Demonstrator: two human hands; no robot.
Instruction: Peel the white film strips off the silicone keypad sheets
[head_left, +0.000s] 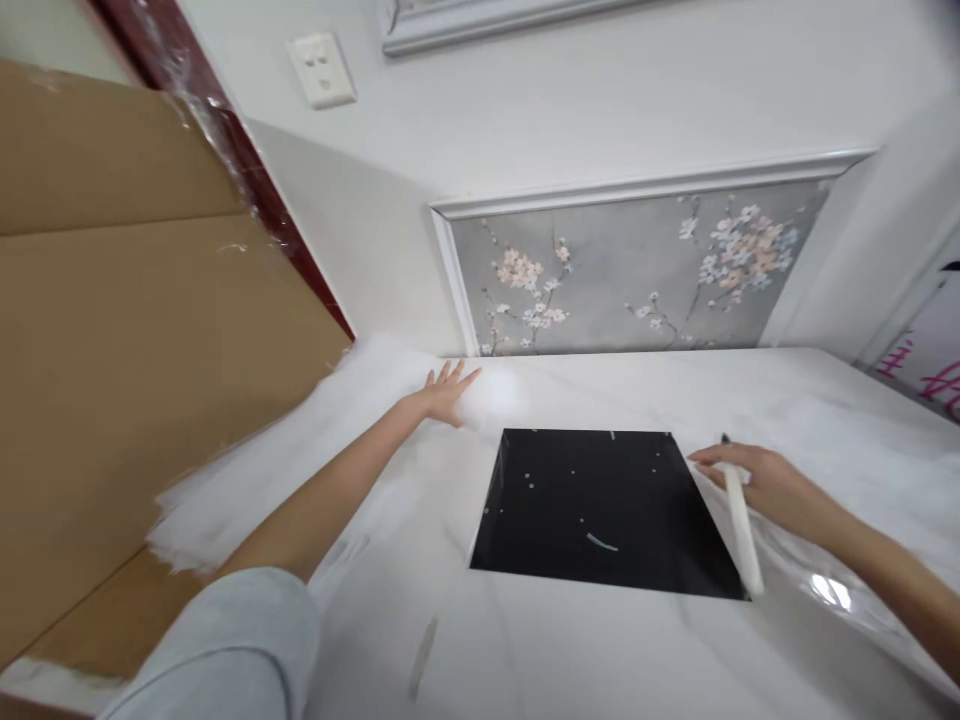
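Note:
My left hand (445,393) lies with fingers spread on the white marble-patterned surface (585,650), close to the wall and beside white sheeting (247,480). My right hand (757,475) is closed around a slim white stick-shaped tool (742,530) with a small dark tip; its exact kind does not show clearly. That hand is just right of a black rectangle (600,505) set in the white surface. Pale specks and a short curved strip show in the black area. Whether it is an opening or a panel, I cannot tell.
Large cardboard (135,350) stands along the left. Clear plastic film (832,590) bunches under my right forearm. A framed floral panel (622,270) and a socket (322,70) are on the wall behind. Pink writing marks a pale board (919,360) at the right edge.

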